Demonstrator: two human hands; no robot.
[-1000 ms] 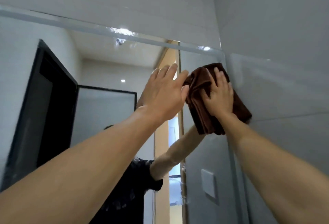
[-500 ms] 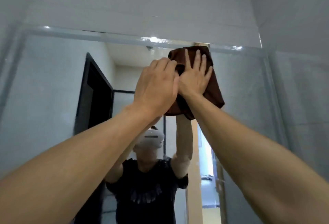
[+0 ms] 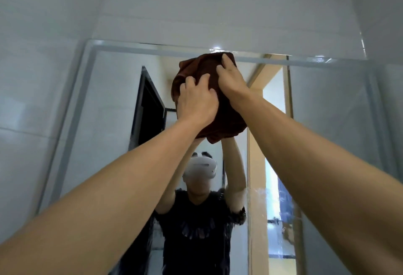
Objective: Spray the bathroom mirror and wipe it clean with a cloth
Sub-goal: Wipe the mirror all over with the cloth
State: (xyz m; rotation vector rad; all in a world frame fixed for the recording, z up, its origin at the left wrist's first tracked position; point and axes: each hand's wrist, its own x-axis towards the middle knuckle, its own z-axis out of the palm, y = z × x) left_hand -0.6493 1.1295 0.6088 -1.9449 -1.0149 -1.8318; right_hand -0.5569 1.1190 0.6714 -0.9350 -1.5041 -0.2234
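A large rectangular wall mirror with a pale frosted border (image 3: 122, 122) hangs on light grey tiled bathroom walls (image 3: 218, 12). One bunched dark brown cloth (image 3: 226, 119) sits pressed against the glass just under the mirror's top edge, near its middle. Two hands work it: the left hand (image 3: 197, 103) has its fingers curled into the fabric, and the right hand (image 3: 231, 79), just above, grips the cloth's upper part. The reflection shows a black-framed doorway (image 3: 148, 108) and the person's black T-shirt (image 3: 196, 231), partly hidden behind both raised forearms.
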